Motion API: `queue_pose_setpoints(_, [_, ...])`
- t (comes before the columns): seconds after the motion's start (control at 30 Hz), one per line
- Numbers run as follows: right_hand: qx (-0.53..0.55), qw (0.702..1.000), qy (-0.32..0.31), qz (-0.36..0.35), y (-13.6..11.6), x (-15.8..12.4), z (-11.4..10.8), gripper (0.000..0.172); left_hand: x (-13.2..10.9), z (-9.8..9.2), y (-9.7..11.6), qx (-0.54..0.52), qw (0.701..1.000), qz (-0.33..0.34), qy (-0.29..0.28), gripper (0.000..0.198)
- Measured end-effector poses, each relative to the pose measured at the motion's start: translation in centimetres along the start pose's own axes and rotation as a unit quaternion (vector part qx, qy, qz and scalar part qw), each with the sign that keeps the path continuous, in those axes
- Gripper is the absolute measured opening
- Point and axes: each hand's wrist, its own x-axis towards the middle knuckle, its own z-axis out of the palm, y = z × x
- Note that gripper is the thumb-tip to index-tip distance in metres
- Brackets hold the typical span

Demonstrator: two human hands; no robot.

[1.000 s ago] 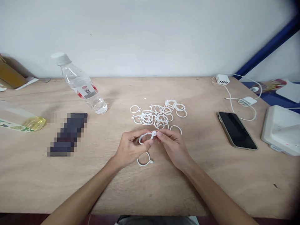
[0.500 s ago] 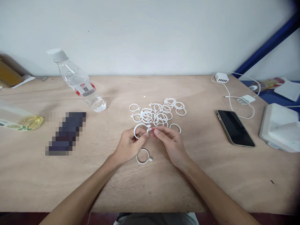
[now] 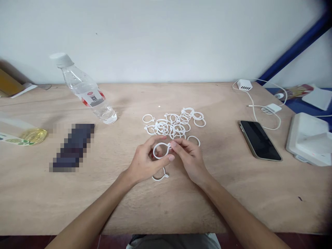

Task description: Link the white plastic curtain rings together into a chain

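A white plastic binder ring [image 3: 161, 143] is held up over the table by its clasp end, which my right hand [image 3: 191, 159] pinches between thumb and fingertips. My left hand [image 3: 144, 160] is just left of the ring, thumb and fingers parted around it; whether a finger behind it touches the ring is hidden. A second white ring [image 3: 158, 180] lies on the wood below my left thumb, partly covered by it. Beyond both hands spreads a loose pile of similar white rings [image 3: 177, 129], some overlapping.
On the wooden table [image 3: 166, 211], a water bottle [image 3: 92, 98] stands back left, near a pixelated dark item [image 3: 74, 147] and a bottle of yellow liquid [image 3: 33, 136]. To the right lie a phone [image 3: 260, 140], white chargers with cables [image 3: 244, 84] and a white device [image 3: 307, 138].
The ring has moved slightly right and turned so its loop faces up. My left thumb and fingers have parted from their pinch, while my right fingers now grip the clasp.
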Motion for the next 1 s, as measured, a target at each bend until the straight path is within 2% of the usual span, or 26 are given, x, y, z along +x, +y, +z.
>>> queue_pose_setpoints(0.2, [-0.008,0.999,-0.03,0.012,0.1,0.1,-0.1,0.024,-0.1,-0.4,-0.4,0.155,0.983,0.092,-0.018,0.019])
queue_pose_setpoints(0.4, [-0.01,0.997,-0.072,-0.022,0.0,-0.2,-0.1,0.017,-0.2,-0.7,-0.8,0.172,0.974,0.142,-0.03,0.027])
queue_pose_setpoints(0.53, [-0.041,0.996,-0.076,-0.034,0.1,-0.4,0.1,0.022,-0.2,-0.6,-0.9,0.178,0.972,0.148,-0.031,0.029])
queue_pose_setpoints(0.7, [-0.135,0.983,-0.088,-0.086,-0.6,-0.3,-1.0,0.023,-0.2,-0.5,-0.5,0.223,0.957,0.184,-0.027,0.024])
queue_pose_setpoints(0.73, [-0.169,0.978,-0.063,-0.102,-0.8,-0.1,-1.6,0.022,-0.2,-0.5,-0.5,0.238,0.951,0.195,-0.023,0.022])
queue_pose_setpoints(0.8, [-0.244,0.961,0.025,-0.126,-1.3,0.4,-3.2,0.02,-0.2,-0.4,-0.5,0.266,0.94,0.211,-0.016,0.017])
queue_pose_setpoints(0.87, [-0.327,0.93,0.103,-0.129,-1.6,1.0,-5.1,0.015,-0.2,-0.3,-0.6,0.289,0.932,0.218,-0.011,0.013])
queue_pose_setpoints(0.93, [-0.417,0.894,0.111,-0.122,-1.6,1.4,-6.6,0.008,-0.2,-0.2,-0.7,0.302,0.928,0.218,-0.007,0.01])
queue_pose_setpoints(1.0, [-0.487,0.866,0.061,-0.099,-1.5,1.8,-7.5,0.011,-0.3,-0.1,-0.7,0.308,0.926,0.219,-0.008,0.009])
